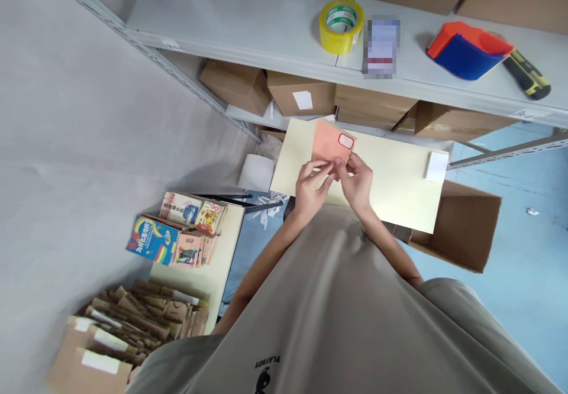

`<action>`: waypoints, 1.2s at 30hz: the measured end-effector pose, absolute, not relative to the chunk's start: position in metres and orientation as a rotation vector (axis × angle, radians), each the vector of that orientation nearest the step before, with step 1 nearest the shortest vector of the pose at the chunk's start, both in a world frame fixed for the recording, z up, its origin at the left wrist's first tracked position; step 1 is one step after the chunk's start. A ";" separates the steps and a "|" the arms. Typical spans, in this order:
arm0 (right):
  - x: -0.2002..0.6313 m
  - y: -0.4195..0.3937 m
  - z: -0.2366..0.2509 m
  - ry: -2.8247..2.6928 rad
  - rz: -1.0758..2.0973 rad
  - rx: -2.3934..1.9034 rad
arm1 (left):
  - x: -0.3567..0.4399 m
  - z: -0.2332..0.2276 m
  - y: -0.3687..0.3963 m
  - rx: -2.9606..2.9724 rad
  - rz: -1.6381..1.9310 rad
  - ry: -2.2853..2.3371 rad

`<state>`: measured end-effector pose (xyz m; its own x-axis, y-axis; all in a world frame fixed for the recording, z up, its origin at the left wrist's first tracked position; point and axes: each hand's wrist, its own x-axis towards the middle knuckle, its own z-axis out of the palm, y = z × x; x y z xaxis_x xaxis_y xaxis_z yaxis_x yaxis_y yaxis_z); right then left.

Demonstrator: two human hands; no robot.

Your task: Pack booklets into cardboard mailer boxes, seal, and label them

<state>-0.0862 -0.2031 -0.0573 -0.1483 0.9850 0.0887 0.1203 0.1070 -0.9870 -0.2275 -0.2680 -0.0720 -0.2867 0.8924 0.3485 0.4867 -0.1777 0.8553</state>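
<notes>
My left hand (310,188) and my right hand (357,180) meet over a pale yellow board (399,187) that serves as a work surface. Both hands pinch the lower edge of a small orange-pink packet (327,141) with a red-framed white label near its upper right corner. The packet lies flat against the board, just beyond my fingers. A small white slip (436,166) rests on the board's right end.
A grey shelf (266,27) above holds a yellow tape roll (341,25), an orange-and-blue scoop-like item (465,51) and a yellow-black tool (528,76). Cardboard boxes (302,93) sit below. An open carton (461,228) stands at right. Colourful books (177,228) and brown packets (133,317) lie at left.
</notes>
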 end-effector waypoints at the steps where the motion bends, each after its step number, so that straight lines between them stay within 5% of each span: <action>1: -0.083 -0.199 -0.055 -1.456 1.170 -1.143 | -0.233 -0.071 -0.268 1.596 1.462 1.733; 12: -0.067 -0.173 -0.059 -1.411 1.509 -0.972 | -0.286 -0.062 -0.262 0.969 1.380 1.481; 20: -0.071 -0.178 -0.064 -1.413 1.464 -1.092 | -0.264 -0.042 -0.271 1.144 1.412 1.496; 27: -0.068 -0.185 -0.052 -1.597 1.016 -1.327 | -0.264 -0.061 -0.267 1.042 1.588 1.783; 36: -0.098 -0.216 -0.043 -1.471 1.351 -1.109 | -0.227 -0.052 -0.276 1.469 1.542 1.846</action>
